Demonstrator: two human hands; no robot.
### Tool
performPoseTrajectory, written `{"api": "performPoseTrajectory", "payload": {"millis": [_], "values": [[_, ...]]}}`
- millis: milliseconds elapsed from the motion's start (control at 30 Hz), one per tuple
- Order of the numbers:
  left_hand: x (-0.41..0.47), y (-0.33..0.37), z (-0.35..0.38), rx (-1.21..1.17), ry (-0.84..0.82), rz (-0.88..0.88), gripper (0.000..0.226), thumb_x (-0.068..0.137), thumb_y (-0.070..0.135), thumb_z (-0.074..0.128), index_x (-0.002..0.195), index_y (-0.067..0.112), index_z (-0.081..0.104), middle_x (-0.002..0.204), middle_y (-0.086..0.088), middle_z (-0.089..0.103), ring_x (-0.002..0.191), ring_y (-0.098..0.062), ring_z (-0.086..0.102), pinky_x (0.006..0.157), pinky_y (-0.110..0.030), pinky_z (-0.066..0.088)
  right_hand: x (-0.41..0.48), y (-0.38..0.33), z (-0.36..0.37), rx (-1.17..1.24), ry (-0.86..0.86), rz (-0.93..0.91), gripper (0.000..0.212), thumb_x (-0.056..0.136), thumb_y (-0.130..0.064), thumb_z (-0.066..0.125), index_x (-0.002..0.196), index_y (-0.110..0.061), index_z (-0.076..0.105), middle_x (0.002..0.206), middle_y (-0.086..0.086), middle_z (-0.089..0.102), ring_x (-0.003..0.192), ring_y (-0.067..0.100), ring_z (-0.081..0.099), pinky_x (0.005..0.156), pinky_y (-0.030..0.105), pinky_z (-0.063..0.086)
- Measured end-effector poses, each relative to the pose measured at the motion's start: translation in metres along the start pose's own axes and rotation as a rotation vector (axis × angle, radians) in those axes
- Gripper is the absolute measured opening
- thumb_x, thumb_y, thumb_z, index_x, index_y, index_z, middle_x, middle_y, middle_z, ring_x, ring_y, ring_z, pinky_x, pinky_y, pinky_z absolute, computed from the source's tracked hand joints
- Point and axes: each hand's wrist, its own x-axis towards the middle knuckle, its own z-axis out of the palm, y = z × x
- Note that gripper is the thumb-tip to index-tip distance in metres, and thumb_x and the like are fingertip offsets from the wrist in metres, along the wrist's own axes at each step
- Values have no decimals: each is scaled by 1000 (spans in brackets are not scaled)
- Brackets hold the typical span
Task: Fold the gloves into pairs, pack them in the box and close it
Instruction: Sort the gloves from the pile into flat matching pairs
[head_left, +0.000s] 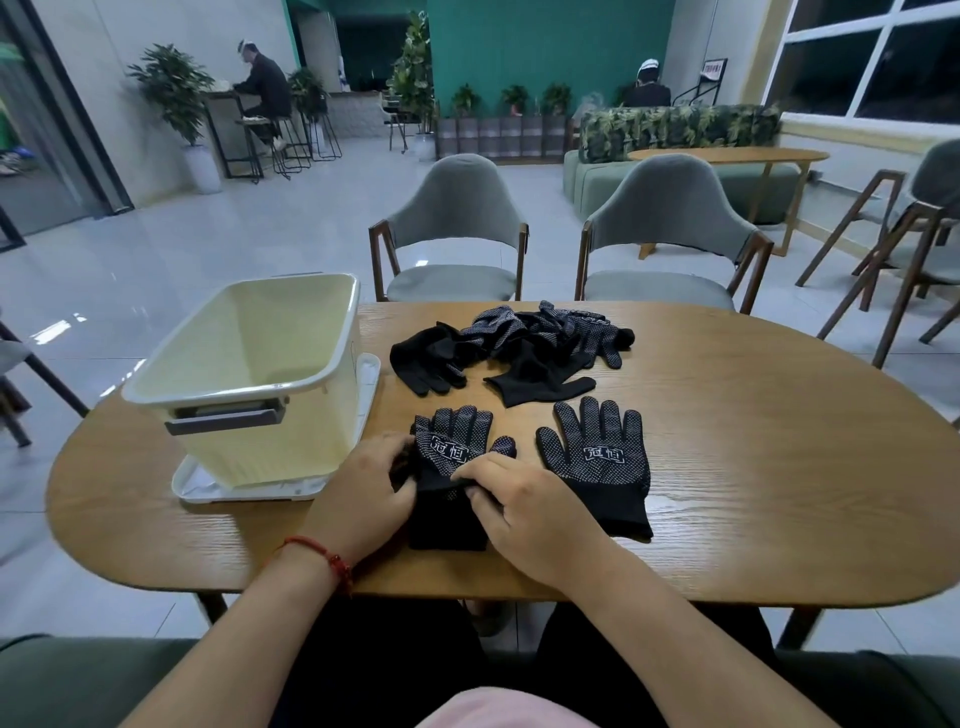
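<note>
1. My left grip (363, 493) and right grip (524, 512) are both closed on the dotted glove (453, 449), which lies at the near edge of the surface (753, 493). The fingers curl round its doubled cuff. The glove's fingertips point away from me.
2. I judge the step in hand to be the fold. I should pin the crease with both grips, press it flat, and match edge to edge so the rubber dots do not drag the knit askew.
3. The mate glove (597, 462) lies flat just to the right, apart from the first. I should join the two squarely, cuff to cuff.
4. Farther off, the loose glove pile (519, 343) remains unsorted.
5. On the left, the open cream box (249, 374) stands on what looks to be its lid (200, 488).
</note>
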Motion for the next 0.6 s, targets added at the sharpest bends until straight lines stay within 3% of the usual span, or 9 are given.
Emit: {"api": "performPoseTrajectory", "payload": {"millis": [100, 167, 267, 367, 467, 600], "values": [[-1, 3, -1, -73, 37, -80, 52, 89, 15, 71, 134, 34, 55, 116, 14, 67, 111, -6, 66, 102, -33, 54, 0, -1, -1, 8, -18, -3, 21, 104, -15, 58, 121, -19, 71, 118, -10, 71, 105, 8, 63, 92, 10, 40], [-2, 7, -2, -84, 29, -75, 61, 89, 12, 68, 141, 38, 50, 116, 17, 66, 111, -3, 66, 102, -26, 52, 0, 0, 0, 8, -32, -2, 20, 103, -16, 58, 118, -20, 72, 117, -10, 72, 105, 8, 63, 95, 13, 42], [-3, 7, -2, -34, 22, -13, 55, 91, 8, 64, 140, 34, 59, 126, 15, 67, 117, -3, 62, 107, -26, 48, -1, 0, 0, 0, -41, -6, 19, 101, -18, 59, 114, -22, 73, 115, -11, 72, 105, 6, 60, 97, 21, 44], [-3, 4, 0, 44, 15, 8, 45, 92, 6, 61, 131, 26, 68, 126, 11, 67, 120, -7, 58, 110, -29, 45, -1, -1, -1, -10, -25, -3, 18, 100, -17, 60, 112, -21, 74, 114, -10, 73, 103, 4, 56, 94, 14, 37], [-3, 5, 0, 73, 33, -11, 39, 91, 7, 63, 125, 23, 71, 125, 10, 70, 118, -8, 61, 105, -20, 41, -2, -1, -2, 23, -33, 7, 19, 98, -14, 60, 111, -19, 74, 112, -8, 73, 102, 4, 58, 93, 5, 34], [-3, 2, 0, 87, 49, -36, 37, 89, 10, 67, 122, 24, 74, 124, 8, 73, 117, -10, 65, 106, -24, 46, -3, 0, -1, 11, -31, -2, 17, 94, -14, 62, 106, -18, 74, 108, -7, 74, 100, 4, 55, 93, 20, 42]]}}
